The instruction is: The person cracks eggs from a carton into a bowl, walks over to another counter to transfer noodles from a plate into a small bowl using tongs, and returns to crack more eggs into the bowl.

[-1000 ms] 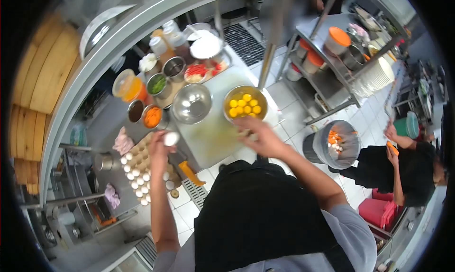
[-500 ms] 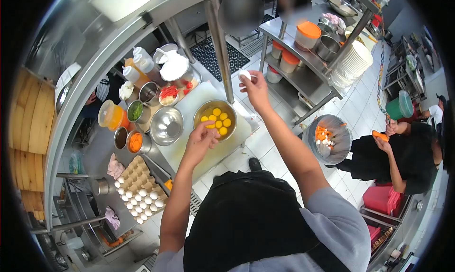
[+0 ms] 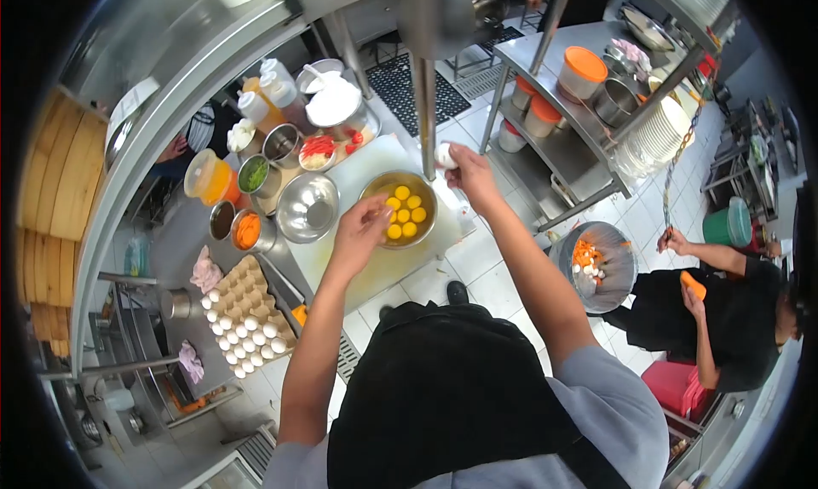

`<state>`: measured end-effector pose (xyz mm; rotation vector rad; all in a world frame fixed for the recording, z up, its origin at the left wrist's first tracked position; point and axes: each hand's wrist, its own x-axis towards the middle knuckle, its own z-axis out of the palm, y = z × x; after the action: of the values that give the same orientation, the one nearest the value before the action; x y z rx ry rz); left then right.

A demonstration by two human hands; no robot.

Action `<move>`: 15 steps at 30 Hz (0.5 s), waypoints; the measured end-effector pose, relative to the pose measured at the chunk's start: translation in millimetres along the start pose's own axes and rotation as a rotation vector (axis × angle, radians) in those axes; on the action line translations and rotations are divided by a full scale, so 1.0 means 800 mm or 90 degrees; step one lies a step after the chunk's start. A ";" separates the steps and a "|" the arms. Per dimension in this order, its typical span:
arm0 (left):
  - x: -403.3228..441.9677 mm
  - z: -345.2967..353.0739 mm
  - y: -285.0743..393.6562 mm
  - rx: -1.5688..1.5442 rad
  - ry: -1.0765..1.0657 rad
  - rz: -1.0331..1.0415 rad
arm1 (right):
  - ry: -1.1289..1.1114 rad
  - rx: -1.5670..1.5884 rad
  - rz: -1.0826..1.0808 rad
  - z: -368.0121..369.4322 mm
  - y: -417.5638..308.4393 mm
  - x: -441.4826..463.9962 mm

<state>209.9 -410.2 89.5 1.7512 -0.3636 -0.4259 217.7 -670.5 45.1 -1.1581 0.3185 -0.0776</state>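
My right hand [image 3: 470, 175] grips a white egg [image 3: 445, 156] between thumb and fingers, just up and right of a metal bowl [image 3: 430, 227]. Several whole egg yolks [image 3: 409, 229] lie in that bowl. Over its left rim hovers my left hand [image 3: 365, 229], fingers loosely bent and apart, with nothing visible in them. The bowl stands on a pale cutting board [image 3: 349, 276]. To the left, a cardboard egg tray [image 3: 239, 289] carries several white eggs [image 3: 248, 340] in its lower part.
An unfilled steel bowl [image 3: 308, 208] adjoins the board, near containers of chopped greens [image 3: 253, 175], orange slices [image 3: 247, 231] and red strips [image 3: 319, 146]. A metal post [image 3: 423, 106] rises behind the board. At right are a waste bin [image 3: 630, 272] and a co-worker [image 3: 724, 319] holding an orange vegetable piece.
My right hand has lowered slightly with the egg, closer to the bowl's level. The view has shifted a little. The co-worker's hands have moved apart.
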 end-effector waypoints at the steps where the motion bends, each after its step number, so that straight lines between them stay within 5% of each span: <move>1: 0.010 0.005 0.007 -0.006 -0.002 0.014 | -0.011 -0.003 0.006 0.004 0.001 -0.011; 3: 0.028 0.015 0.014 -0.012 0.002 0.023 | -0.131 -0.058 0.076 0.016 0.004 -0.032; 11: 0.059 0.012 -0.004 -0.059 -0.100 -0.039 | -0.148 -0.261 0.044 0.056 0.009 -0.055; 15: 0.060 0.009 -0.026 -0.067 -0.065 -0.075 | -0.160 -0.372 -0.183 0.058 0.021 -0.055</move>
<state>249.3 -434.1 63.4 1.6569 -0.3057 -0.6110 187.6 -613.2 55.9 -1.7701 -0.0620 -0.0919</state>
